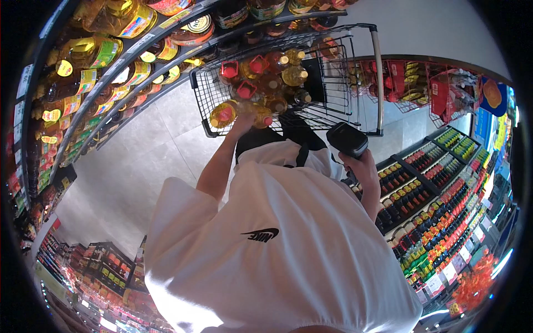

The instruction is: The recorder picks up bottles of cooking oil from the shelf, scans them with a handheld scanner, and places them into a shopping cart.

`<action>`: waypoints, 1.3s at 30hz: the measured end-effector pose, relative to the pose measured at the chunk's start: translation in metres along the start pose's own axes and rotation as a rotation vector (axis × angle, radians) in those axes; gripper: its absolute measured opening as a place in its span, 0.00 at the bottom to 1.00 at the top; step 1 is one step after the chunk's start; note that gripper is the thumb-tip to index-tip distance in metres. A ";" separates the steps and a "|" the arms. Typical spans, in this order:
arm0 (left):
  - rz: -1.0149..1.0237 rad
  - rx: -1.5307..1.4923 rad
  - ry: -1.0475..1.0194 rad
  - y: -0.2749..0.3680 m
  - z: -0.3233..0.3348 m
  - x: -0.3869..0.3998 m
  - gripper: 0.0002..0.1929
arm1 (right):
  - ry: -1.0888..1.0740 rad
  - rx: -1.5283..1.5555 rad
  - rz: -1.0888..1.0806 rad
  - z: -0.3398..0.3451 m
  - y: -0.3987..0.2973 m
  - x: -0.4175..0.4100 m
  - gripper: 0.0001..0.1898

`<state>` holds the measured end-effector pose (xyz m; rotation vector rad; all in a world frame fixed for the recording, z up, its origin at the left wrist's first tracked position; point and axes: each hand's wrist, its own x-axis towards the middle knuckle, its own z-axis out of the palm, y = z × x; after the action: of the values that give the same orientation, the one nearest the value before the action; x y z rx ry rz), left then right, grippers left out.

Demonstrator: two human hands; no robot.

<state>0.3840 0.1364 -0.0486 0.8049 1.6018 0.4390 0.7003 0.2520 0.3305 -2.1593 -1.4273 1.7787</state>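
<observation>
A black wire shopping cart (339,112) stands before me, holding several bottles of yellow and amber cooking oil, some with red caps or handles. My left hand (245,121) reaches over the cart's near edge, on the neighbouring oil bottles there; one oil bottle (223,114) lies tilted just left of it and another (262,115) just right. Whether the fingers grip a bottle is hard to tell. Held up beside the cart, my right hand (361,164) is closed around the handle of a black handheld barcode scanner (347,139), its head towards the cart.
Shelves of large oil bottles (98,52) curve along the left, close to the cart. At the right, red wire baskets (416,89) hold packaged goods, with racks of sauce bottles (433,175) below them. Grey floor tiles (158,133) show left of the cart.
</observation>
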 end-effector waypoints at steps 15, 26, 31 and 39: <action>0.319 0.072 0.594 0.147 -0.077 -0.009 0.13 | -0.048 0.075 -0.145 -0.037 0.017 0.050 0.13; 1.230 -0.028 1.189 0.678 -0.279 -0.119 0.41 | -0.065 0.138 -0.297 -0.109 0.020 0.092 0.13; 1.106 -0.071 1.007 0.753 -0.315 -0.104 0.44 | 0.030 0.136 -0.355 -0.139 0.024 0.107 0.12; 1.072 -0.270 0.709 0.735 -0.368 -0.103 0.30 | 0.020 0.340 -0.398 -0.153 0.039 0.113 0.05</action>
<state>0.2168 0.6251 0.5989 1.3475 1.5375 1.8244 0.8375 0.3783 0.2771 -1.5947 -1.3164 1.6951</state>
